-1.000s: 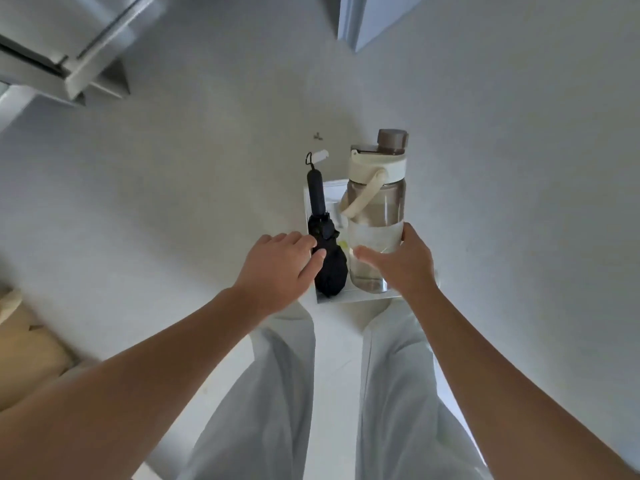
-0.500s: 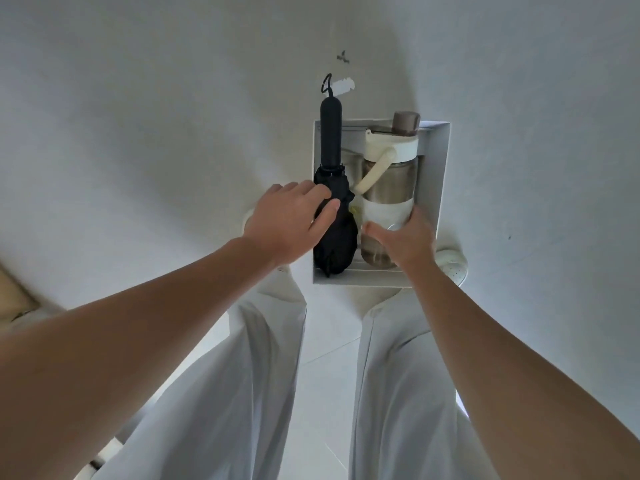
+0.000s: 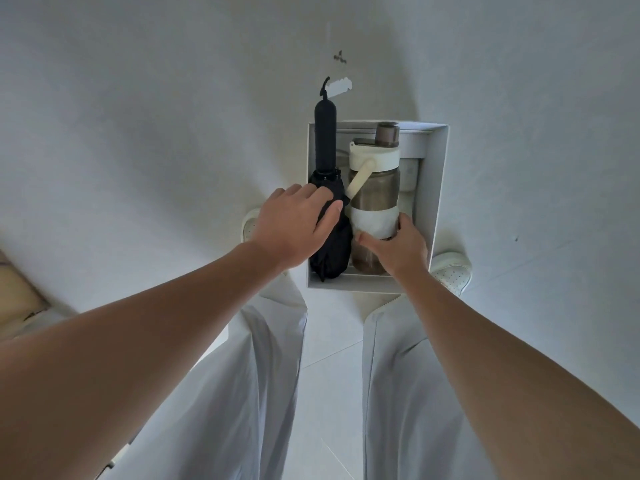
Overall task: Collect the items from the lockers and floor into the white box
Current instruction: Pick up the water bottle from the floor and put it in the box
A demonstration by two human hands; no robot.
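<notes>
Left hand [image 3: 294,225] clasps black folded umbrella [image 3: 325,147]; right hand [image 3: 398,249] grips tinted bottle [image 3: 375,187] at its 3 o'clock, in white box [image 3: 439,188].

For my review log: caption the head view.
Left hand holds folded umbrella, right hand holds water bottle, both in white box.

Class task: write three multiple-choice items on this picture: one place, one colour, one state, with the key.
1. Where is the umbrella? A. in the white box, left of the bottle B. on the floor C. on a shelf
2. The umbrella is: A. red B. black C. yellow
3. The right hand: A. hangs idle B. grips the umbrella C. grips the bottle
Key: 1 A, its canopy sits inside the box beside the bottle; 2 B, handle and canopy are black; 3 C, its fingers curl round the bottle.
</notes>
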